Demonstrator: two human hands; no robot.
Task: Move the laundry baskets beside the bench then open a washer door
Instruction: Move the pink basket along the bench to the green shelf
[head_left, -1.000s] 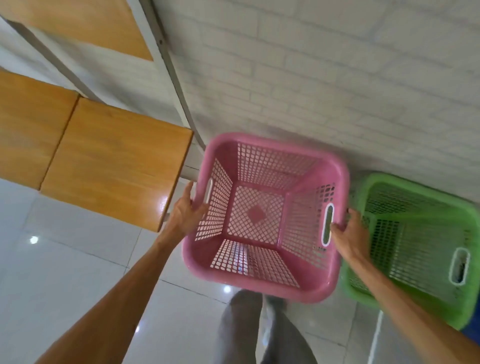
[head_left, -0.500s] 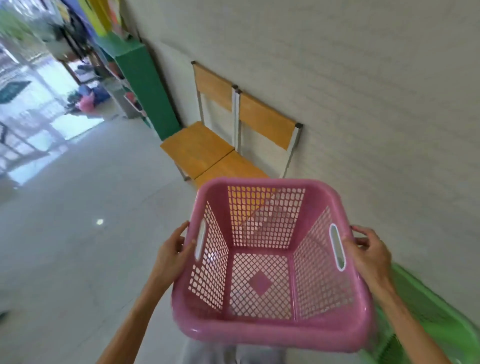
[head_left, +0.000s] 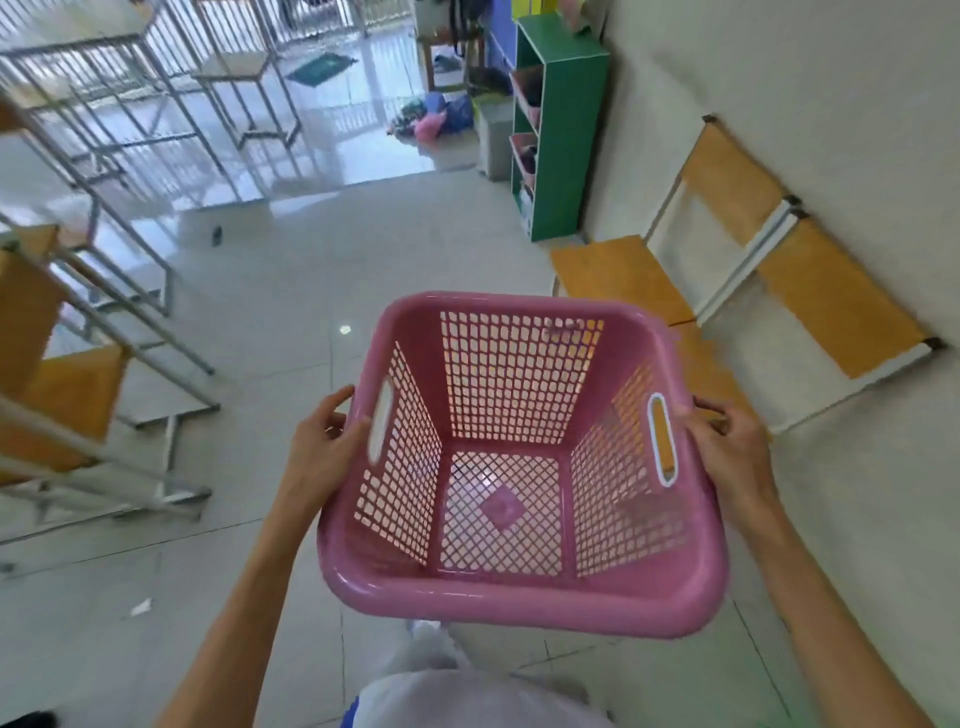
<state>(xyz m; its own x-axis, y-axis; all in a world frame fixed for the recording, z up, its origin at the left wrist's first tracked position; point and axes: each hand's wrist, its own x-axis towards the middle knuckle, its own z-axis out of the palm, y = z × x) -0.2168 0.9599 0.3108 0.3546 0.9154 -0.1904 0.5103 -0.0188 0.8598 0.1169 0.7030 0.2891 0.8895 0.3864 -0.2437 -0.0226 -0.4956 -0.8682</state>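
An empty pink laundry basket (head_left: 519, 603) with lattice walls hangs in the air in front of me, held level. My left hand (head_left: 322, 447) grips its left rim beside the handle slot. My right hand (head_left: 727, 452) grips the right rim by the other slot. The wooden bench (head_left: 618, 275), with seats and backrests on a metal frame, stands against the wall on the right, partly hidden behind the basket. No washer is in view, and the green basket is out of frame.
A green shelf unit (head_left: 561, 130) stands against the wall past the bench. Metal-framed chairs and tables (head_left: 78, 364) line the left side. Pale tiled floor (head_left: 311, 260) stretches ahead between them. Bags lie on the floor (head_left: 431, 119) far ahead.
The basket has been lifted off the floor and carried with both hands. My view has swung up from the wall and green basket toward the open room along the bench.
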